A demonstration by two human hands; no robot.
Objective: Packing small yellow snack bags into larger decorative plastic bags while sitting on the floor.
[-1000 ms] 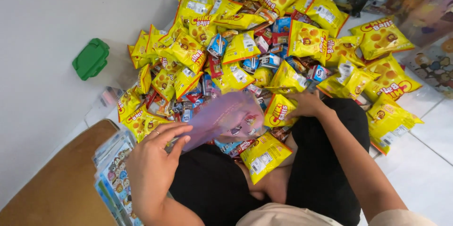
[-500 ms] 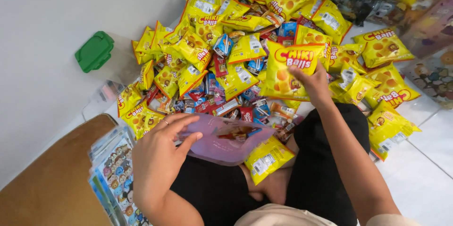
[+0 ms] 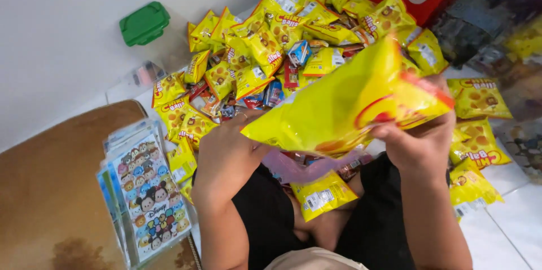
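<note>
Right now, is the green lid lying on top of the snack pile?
No, the green lid sits apart by the white wall, left of the snack pile.

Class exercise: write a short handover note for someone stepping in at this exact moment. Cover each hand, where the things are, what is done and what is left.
Left hand: grip on the mouth of the pink translucent bag, held over the lap.
Right hand: grip shut on a large yellow snack packet, held level just above the pink bag.
Things: pile of snack packets on the floor ahead; one small yellow packet on the lap; stack of cartoon-printed bags at the left.
Done: packet lifted up to the bag.
Left: packet is not yet inside; the pile remains.
</note>
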